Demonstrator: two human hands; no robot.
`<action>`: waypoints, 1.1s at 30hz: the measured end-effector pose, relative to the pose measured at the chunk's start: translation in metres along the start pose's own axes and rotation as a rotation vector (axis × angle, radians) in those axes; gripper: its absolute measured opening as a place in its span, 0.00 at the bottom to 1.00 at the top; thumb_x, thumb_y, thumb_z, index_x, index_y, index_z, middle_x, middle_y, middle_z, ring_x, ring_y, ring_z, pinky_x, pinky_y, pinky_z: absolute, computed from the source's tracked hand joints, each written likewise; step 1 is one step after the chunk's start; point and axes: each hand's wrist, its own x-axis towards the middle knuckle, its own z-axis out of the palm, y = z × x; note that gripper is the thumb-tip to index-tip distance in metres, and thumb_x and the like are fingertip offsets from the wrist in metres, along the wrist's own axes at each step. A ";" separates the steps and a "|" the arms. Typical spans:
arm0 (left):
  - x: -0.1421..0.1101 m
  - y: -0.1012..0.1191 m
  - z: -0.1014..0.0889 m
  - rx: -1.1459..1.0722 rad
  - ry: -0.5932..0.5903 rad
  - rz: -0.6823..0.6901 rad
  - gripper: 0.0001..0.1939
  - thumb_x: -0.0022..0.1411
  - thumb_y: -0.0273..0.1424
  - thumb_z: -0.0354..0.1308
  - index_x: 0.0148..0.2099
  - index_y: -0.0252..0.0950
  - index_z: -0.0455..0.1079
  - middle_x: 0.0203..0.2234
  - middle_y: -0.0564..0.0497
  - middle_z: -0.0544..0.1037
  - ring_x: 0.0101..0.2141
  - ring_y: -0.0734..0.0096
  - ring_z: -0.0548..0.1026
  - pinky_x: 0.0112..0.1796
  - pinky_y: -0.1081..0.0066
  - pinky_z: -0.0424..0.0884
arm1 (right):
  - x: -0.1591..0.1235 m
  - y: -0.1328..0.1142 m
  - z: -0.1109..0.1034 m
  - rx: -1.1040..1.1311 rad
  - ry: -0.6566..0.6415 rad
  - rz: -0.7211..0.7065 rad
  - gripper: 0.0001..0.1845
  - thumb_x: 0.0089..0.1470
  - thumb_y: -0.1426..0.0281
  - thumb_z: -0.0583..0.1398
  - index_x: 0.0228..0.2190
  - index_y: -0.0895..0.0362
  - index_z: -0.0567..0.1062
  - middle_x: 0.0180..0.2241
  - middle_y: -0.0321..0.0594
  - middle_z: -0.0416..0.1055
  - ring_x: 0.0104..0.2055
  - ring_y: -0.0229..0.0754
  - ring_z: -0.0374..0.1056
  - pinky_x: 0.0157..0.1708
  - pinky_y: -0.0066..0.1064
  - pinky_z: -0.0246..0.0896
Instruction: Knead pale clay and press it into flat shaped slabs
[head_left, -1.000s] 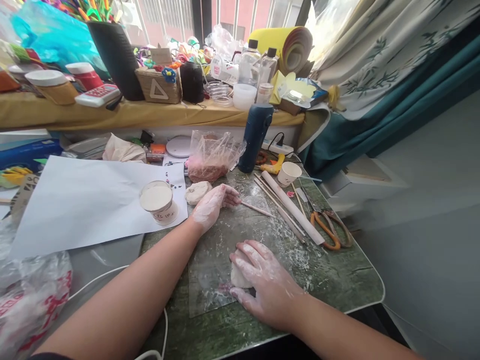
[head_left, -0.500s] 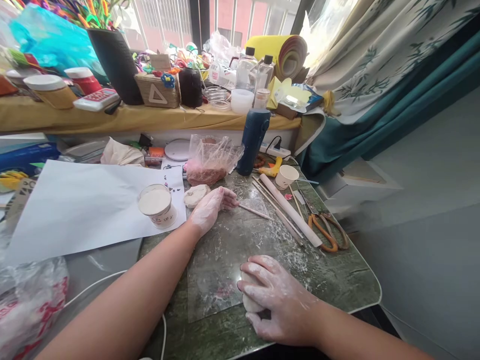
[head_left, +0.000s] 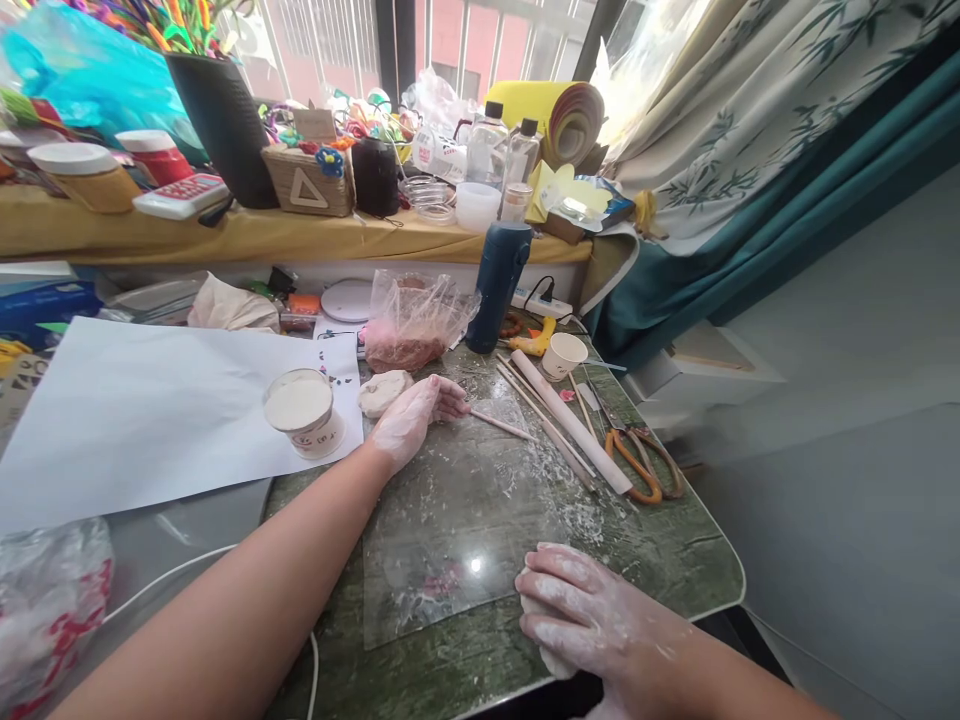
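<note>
My right hand (head_left: 592, 615), dusted with white powder, curls over a white lump of dough (head_left: 541, 615) at the near edge of the green table (head_left: 675, 560), beside a clear plastic sheet (head_left: 457, 520). My left hand (head_left: 409, 415), also floury, rests on the far edge of that sheet with its fingers loosely curled and nothing in them. Its fingertips lie near a thin wooden stick (head_left: 499, 424). A second dough lump (head_left: 382, 390) sits just behind the left hand.
A paper cup of white flour (head_left: 302, 412) stands on a large white paper sheet (head_left: 150, 410). A plastic bag with pink stuff (head_left: 412, 320), a dark blue bottle (head_left: 496, 270), a white rolling pin (head_left: 574, 422), orange scissors (head_left: 641, 462) and a small cup (head_left: 562, 355) lie beyond. The back shelf is cluttered.
My right hand has drawn the dough lump toward me and to the right, off the clear sheet to the table's near edge. The left hand stayed put.
</note>
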 end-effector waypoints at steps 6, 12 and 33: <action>0.000 0.001 0.002 -0.003 0.004 0.006 0.32 0.56 0.60 0.61 0.38 0.32 0.76 0.31 0.43 0.83 0.32 0.62 0.79 0.38 0.65 0.72 | -0.024 -0.004 -0.002 -0.144 0.023 -0.045 0.12 0.63 0.75 0.59 0.47 0.58 0.77 0.50 0.45 0.78 0.57 0.48 0.70 0.69 0.43 0.50; 0.002 -0.001 -0.001 -0.025 0.002 -0.013 0.32 0.57 0.60 0.60 0.38 0.32 0.76 0.30 0.41 0.83 0.31 0.62 0.79 0.37 0.66 0.72 | -0.035 0.002 -0.030 0.344 0.189 0.421 0.19 0.62 0.72 0.60 0.53 0.49 0.78 0.52 0.43 0.78 0.56 0.48 0.73 0.55 0.35 0.70; -0.001 0.002 0.000 -0.157 0.018 -0.054 0.30 0.58 0.58 0.60 0.35 0.32 0.76 0.28 0.43 0.82 0.29 0.65 0.79 0.35 0.68 0.72 | 0.149 0.055 -0.003 1.048 0.516 0.837 0.23 0.51 0.60 0.65 0.47 0.58 0.74 0.43 0.45 0.78 0.44 0.49 0.73 0.46 0.41 0.66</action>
